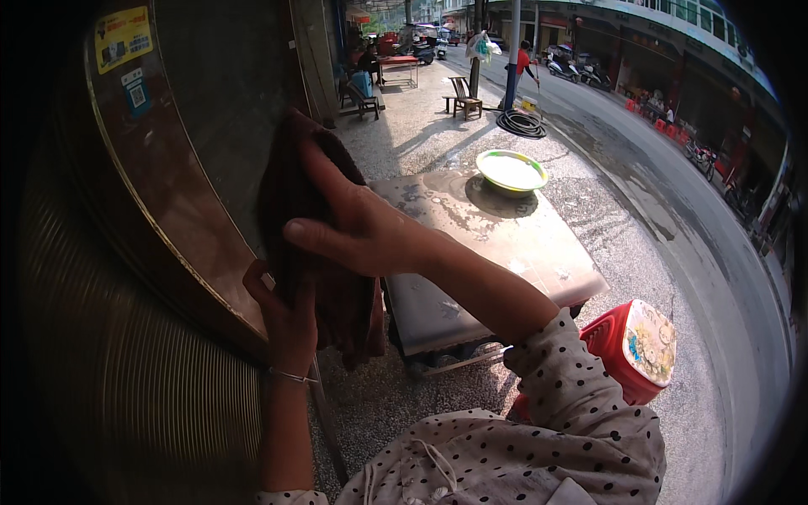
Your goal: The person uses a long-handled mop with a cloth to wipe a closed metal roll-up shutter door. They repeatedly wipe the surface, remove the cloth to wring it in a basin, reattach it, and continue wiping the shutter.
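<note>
A dark brown-red cloth hangs from my two raised hands, near a dark panel at the left. My right hand lies over its upper part, the fingers partly hidden in its folds. My left hand grips the cloth lower down, with one finger sticking out to the left. Beyond the hands stands a low table with a shiny, wet-patched cover. A basin with a green and yellow rim rests at the table's far end, with bright whitish contents.
A red plastic stool with a flowered top stands right of the table. Metal-edged dark panels rise close at the left. Farther off are a wooden chair, a coiled black hose, a pole and a person in red beside the road.
</note>
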A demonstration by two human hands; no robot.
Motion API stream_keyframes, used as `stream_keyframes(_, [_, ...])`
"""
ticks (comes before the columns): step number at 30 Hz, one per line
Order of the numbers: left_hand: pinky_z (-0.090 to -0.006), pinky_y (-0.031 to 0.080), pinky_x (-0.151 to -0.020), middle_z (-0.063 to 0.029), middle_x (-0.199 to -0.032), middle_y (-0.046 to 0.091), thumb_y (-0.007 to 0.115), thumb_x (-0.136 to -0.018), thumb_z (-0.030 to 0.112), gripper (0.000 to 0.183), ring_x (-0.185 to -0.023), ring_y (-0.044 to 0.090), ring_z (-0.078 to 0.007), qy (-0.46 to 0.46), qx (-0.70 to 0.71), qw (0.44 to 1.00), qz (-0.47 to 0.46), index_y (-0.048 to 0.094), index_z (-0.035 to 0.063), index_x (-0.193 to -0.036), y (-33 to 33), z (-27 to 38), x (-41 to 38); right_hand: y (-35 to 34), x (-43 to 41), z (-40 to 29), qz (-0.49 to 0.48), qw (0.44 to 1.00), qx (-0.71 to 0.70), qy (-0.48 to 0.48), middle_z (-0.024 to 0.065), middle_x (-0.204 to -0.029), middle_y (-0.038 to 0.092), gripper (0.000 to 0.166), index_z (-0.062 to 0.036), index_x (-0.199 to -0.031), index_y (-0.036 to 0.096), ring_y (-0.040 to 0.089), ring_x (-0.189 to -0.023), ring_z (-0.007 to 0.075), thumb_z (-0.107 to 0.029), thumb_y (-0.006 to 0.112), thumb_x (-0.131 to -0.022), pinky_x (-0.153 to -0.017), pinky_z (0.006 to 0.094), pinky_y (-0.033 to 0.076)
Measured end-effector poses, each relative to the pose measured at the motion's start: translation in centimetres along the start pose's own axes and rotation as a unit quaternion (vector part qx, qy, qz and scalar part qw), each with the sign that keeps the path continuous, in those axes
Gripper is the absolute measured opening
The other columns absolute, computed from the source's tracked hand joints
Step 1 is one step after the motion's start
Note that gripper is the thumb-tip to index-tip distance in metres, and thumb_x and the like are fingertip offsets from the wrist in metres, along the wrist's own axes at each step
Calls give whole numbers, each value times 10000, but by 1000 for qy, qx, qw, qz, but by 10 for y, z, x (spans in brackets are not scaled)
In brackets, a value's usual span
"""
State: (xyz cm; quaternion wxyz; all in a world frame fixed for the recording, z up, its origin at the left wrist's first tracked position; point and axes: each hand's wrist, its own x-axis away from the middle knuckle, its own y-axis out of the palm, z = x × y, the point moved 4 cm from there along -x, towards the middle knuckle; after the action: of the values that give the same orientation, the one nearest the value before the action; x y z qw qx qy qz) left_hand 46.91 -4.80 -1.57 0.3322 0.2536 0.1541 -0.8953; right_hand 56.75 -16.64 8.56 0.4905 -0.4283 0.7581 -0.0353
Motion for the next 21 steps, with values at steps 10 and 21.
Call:
stream_keyframes(10, [-312,324,-1001,-102,-1243,426,434,-966,237,430,-1140,427,-195,-4,90,994,62,281,47,-1320,-19,18,13,-29,88,63,220,953,129,164,171,-1034,601,457,-31,-1130,393,655,-892,221,-95,701,-798,-736,345,530])
stream_keyframes(21, [-341,326,-1033,-92,-1321,404,406,-978,282,537,-1200,412,-197,-25,134,991,-6,212,81,-1437,-7,38,32,120,183,157,64,927,-232,287,194,-1132,592,797,-23,-1410,229,591,-1035,249,-240,700,-806,-880,363,473])
